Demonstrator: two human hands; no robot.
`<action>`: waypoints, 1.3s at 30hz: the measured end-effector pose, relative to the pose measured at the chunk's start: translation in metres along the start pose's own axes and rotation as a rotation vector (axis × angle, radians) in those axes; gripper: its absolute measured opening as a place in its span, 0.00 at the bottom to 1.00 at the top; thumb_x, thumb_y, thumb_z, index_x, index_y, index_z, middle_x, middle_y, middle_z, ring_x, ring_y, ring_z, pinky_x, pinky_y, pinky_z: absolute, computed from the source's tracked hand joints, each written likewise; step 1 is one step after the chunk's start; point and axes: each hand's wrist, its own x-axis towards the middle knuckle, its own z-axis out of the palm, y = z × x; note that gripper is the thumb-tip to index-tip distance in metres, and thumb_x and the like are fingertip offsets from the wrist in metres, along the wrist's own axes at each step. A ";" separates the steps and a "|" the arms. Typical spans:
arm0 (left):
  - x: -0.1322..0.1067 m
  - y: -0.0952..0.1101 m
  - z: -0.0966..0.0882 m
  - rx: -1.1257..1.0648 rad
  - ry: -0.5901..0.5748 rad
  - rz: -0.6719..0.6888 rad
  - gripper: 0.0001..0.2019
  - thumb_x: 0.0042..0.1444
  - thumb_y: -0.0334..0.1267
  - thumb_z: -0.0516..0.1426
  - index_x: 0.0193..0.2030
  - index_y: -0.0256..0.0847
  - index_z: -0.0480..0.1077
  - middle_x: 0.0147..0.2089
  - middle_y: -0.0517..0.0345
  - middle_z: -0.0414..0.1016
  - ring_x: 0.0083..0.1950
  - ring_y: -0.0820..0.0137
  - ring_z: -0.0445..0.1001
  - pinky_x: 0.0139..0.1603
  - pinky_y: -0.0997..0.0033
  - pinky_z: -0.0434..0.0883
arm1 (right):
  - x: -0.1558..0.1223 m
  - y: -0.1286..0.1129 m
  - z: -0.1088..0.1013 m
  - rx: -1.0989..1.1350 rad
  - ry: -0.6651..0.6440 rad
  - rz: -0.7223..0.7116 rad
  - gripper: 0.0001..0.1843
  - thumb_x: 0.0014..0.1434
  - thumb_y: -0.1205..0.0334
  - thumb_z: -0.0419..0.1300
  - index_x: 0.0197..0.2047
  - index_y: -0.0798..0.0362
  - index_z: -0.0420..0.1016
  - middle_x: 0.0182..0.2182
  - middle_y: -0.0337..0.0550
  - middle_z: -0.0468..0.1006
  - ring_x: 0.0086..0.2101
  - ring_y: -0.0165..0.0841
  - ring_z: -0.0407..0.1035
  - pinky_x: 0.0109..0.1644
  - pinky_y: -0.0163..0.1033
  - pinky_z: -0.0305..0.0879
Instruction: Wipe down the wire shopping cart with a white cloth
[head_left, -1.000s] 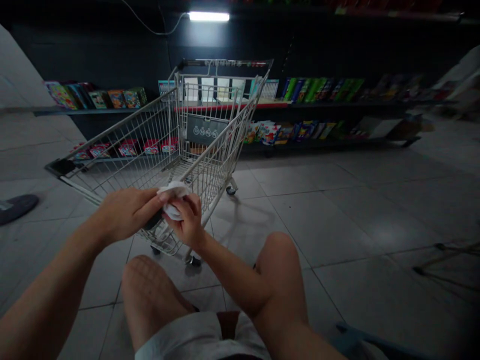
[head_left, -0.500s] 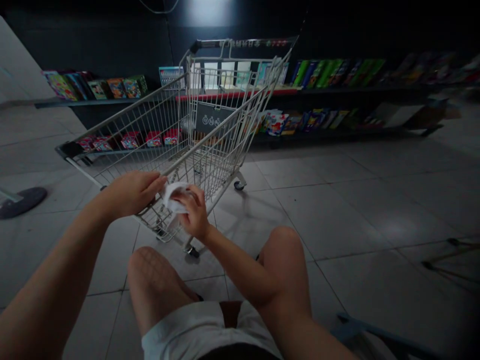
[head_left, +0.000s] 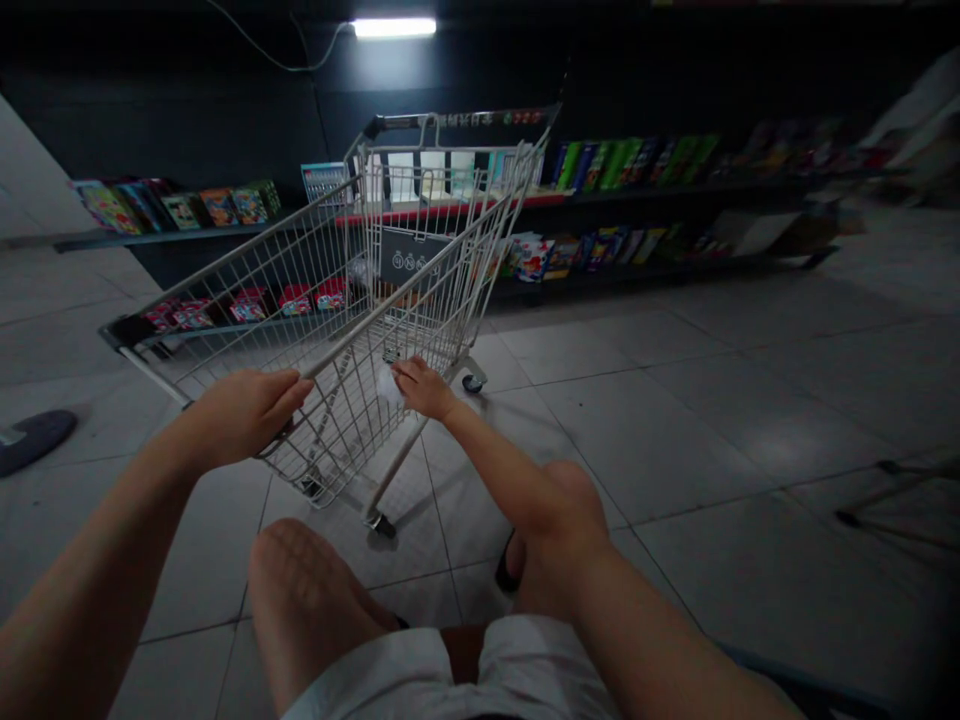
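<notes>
A wire shopping cart (head_left: 352,330) stands in front of me, its handle at the far end. My left hand (head_left: 251,410) is closed over the near corner of the cart's top rim. Against the outside of the cart's right wire wall, my right hand (head_left: 426,388) presses a crumpled white cloth (head_left: 390,386). Its fingers are bent round the cloth, which is partly hidden behind the wires and the hand. A dark panel with round symbols (head_left: 411,258) sits at the cart's rear.
Shelves (head_left: 247,230) with boxes and packets run along the dark wall behind the cart. A lamp tube (head_left: 394,28) glows above. A round stand base (head_left: 37,440) lies at the left, and thin stand legs (head_left: 892,500) reach in from the right.
My right hand has moved with the cloth from the cart's near end, beside my left hand, to farther along the right side. My left hand stays on the rim. The view has tilted up slightly.
</notes>
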 end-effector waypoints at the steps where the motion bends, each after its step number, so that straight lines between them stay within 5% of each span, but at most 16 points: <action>1: 0.000 0.001 0.000 0.000 0.000 0.001 0.17 0.66 0.45 0.41 0.30 0.41 0.61 0.27 0.55 0.71 0.29 0.68 0.68 0.36 0.68 0.62 | 0.002 0.007 -0.002 -0.010 -0.005 -0.008 0.13 0.66 0.70 0.50 0.46 0.56 0.76 0.48 0.51 0.76 0.49 0.34 0.70 0.60 0.48 0.68; 7: 0.003 -0.002 0.002 0.017 0.005 0.002 0.18 0.67 0.46 0.42 0.30 0.41 0.61 0.25 0.57 0.69 0.28 0.68 0.66 0.34 0.68 0.60 | -0.006 0.012 -0.011 0.030 0.211 0.066 0.13 0.59 0.67 0.57 0.46 0.56 0.77 0.52 0.56 0.71 0.53 0.41 0.66 0.61 0.51 0.67; 11: 0.003 -0.007 0.004 -0.002 0.009 -0.005 0.18 0.67 0.47 0.41 0.30 0.42 0.61 0.26 0.57 0.69 0.28 0.68 0.67 0.34 0.67 0.60 | 0.023 0.048 -0.045 0.034 0.582 0.492 0.27 0.57 0.71 0.51 0.60 0.58 0.68 0.58 0.59 0.63 0.61 0.44 0.60 0.66 0.56 0.62; 15: 0.005 -0.006 0.005 0.019 0.023 -0.008 0.18 0.67 0.47 0.42 0.29 0.42 0.61 0.26 0.57 0.71 0.28 0.68 0.67 0.34 0.67 0.60 | 0.073 0.052 -0.066 0.100 0.565 0.802 0.35 0.57 0.75 0.45 0.68 0.59 0.57 0.60 0.63 0.60 0.62 0.44 0.61 0.64 0.59 0.63; 20: 0.005 -0.004 0.006 0.018 0.021 -0.006 0.19 0.67 0.48 0.41 0.30 0.42 0.61 0.25 0.56 0.71 0.28 0.67 0.67 0.34 0.67 0.60 | 0.063 -0.055 -0.035 0.287 0.656 0.616 0.34 0.59 0.74 0.47 0.69 0.54 0.57 0.63 0.58 0.60 0.64 0.41 0.59 0.67 0.55 0.63; 23: 0.004 -0.003 0.006 0.039 0.023 -0.028 0.19 0.65 0.49 0.41 0.29 0.43 0.61 0.25 0.55 0.71 0.27 0.66 0.68 0.33 0.66 0.60 | 0.030 -0.092 -0.010 0.208 0.458 0.299 0.28 0.61 0.68 0.54 0.65 0.52 0.66 0.62 0.54 0.65 0.62 0.41 0.62 0.66 0.49 0.66; 26: 0.003 -0.003 0.006 0.073 0.035 -0.015 0.19 0.64 0.50 0.40 0.28 0.44 0.60 0.23 0.55 0.69 0.25 0.65 0.68 0.31 0.66 0.60 | 0.009 -0.068 -0.005 0.066 0.171 -0.005 0.17 0.64 0.65 0.54 0.54 0.50 0.77 0.54 0.49 0.75 0.53 0.35 0.70 0.60 0.43 0.70; 28: 0.003 -0.004 0.005 0.093 0.054 0.010 0.19 0.63 0.50 0.40 0.27 0.44 0.58 0.23 0.55 0.68 0.25 0.65 0.68 0.30 0.65 0.59 | 0.005 -0.037 -0.020 0.016 0.099 -0.071 0.16 0.66 0.66 0.52 0.49 0.49 0.80 0.50 0.47 0.79 0.47 0.32 0.73 0.55 0.42 0.72; 31: 0.003 -0.002 0.006 0.123 0.062 0.016 0.18 0.62 0.50 0.42 0.26 0.45 0.57 0.22 0.55 0.67 0.25 0.65 0.67 0.29 0.65 0.58 | 0.014 -0.004 -0.063 -0.001 0.199 -0.067 0.19 0.66 0.68 0.50 0.54 0.47 0.77 0.52 0.45 0.78 0.48 0.34 0.71 0.54 0.45 0.72; 35: 0.003 0.003 0.007 0.143 0.071 -0.007 0.16 0.61 0.49 0.43 0.26 0.45 0.57 0.22 0.55 0.67 0.25 0.64 0.67 0.29 0.65 0.57 | 0.050 0.011 -0.124 0.028 0.551 0.181 0.24 0.65 0.69 0.48 0.62 0.48 0.67 0.60 0.47 0.68 0.60 0.42 0.62 0.64 0.56 0.64; 39: 0.001 0.009 0.006 0.142 0.062 -0.012 0.15 0.61 0.48 0.43 0.26 0.45 0.56 0.23 0.55 0.66 0.25 0.65 0.66 0.30 0.65 0.57 | 0.088 -0.001 -0.144 0.072 0.475 0.257 0.22 0.62 0.73 0.49 0.58 0.53 0.69 0.52 0.49 0.73 0.57 0.41 0.65 0.63 0.57 0.65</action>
